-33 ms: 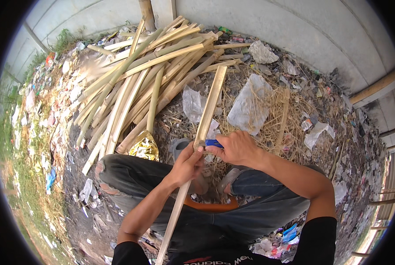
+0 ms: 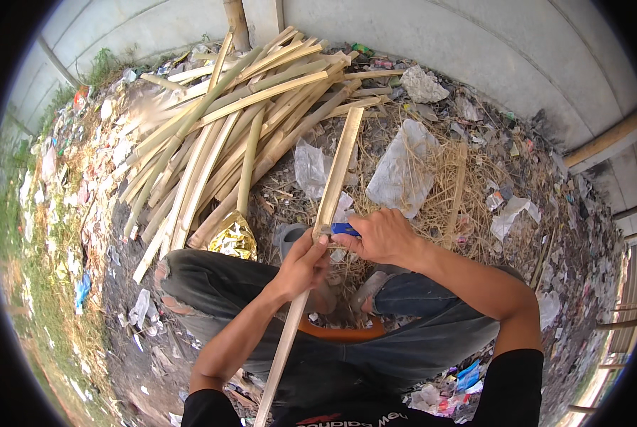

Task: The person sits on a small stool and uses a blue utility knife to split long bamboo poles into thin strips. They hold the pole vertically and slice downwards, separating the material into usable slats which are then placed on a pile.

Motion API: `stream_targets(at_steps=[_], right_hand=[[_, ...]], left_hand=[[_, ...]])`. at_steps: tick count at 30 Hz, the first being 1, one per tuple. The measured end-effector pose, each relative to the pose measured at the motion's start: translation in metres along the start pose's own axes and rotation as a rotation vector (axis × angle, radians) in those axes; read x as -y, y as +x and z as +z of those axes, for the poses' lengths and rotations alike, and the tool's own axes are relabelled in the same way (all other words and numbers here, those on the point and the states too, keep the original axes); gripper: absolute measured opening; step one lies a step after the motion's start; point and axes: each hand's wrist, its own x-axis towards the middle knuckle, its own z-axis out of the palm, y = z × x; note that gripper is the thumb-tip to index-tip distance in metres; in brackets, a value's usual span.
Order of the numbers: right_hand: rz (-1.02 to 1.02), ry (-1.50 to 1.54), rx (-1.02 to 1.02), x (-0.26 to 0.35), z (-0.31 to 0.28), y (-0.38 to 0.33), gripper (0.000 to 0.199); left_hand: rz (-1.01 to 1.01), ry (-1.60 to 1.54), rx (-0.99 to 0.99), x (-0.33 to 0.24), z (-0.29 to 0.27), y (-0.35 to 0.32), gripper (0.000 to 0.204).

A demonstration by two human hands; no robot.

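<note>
A long, pale bamboo strip is held aslant through the middle of the frame, its upper end at upper centre, its lower end cut off by the bottom edge left of centre. It is grasped at about mid-length by the left hand, the thumb laid along its face near the centre. Just right of this, a blue-handled tool is clenched in the right hand, its grey end set against the strip beside the left thumb; the exact shape of that end cannot be told.

Below the hands, the lower centre is filled by bent legs in dark trousers, with part of an orange object seen between them. A gold foil wrapper is seen just left of centre. The upper left is taken up by a heaped pile of split bamboo. Right of the strip, a translucent plastic sheet is spread beside dry fibres. The upper edge is bounded by a grey wall.
</note>
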Motion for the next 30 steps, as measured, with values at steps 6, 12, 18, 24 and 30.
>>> stream_targets(at_steps=[6,12,18,24,30], right_hand=[[0.429,-0.161,-0.102,-0.110,-0.050,0.039,0.069],[0.972,-0.157,-0.523,-0.318,-0.144,-0.048,0.073],[0.614,0.096,-0.523,-0.212,-0.133,-0.017,0.061],[0.173,0.261,-0.145,-0.040,-0.078,0.010,0.057],[0.006,0.288,0.056,0.027,-0.029,-0.011,0.054]], left_hand=[[-0.136,-0.116,0.151,0.018,0.006,-0.019,0.030],[-0.171,-0.071,0.375,0.049,-0.012,-0.040,0.036],[0.082,0.092,0.141,0.021,-0.005,-0.020,0.029],[0.057,0.015,-0.021,0.001,0.002,-0.010,0.026],[0.033,-0.015,-0.030,-0.009,0.008,-0.014,0.022]])
